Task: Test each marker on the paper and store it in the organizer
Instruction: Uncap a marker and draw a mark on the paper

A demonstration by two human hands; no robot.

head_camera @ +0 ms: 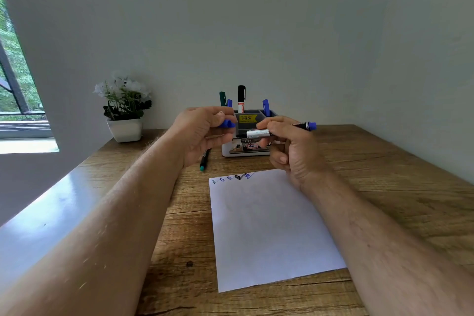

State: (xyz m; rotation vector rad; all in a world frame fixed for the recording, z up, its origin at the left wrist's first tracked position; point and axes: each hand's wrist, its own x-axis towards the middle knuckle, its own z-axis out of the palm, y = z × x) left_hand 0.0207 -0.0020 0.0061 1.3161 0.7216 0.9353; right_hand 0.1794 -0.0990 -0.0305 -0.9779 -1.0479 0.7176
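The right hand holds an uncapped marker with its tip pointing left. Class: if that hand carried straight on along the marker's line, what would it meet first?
Probably the left hand, around the blue cap it pinches; depth is unclear.

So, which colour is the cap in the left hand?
Blue cap, in the head view.

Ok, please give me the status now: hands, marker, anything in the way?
Left hand pinches blue cap. Right hand grips uncapped blue marker. Organizer behind hands, four markers stored. Green-tipped pen lies beside paper; nothing blocks.
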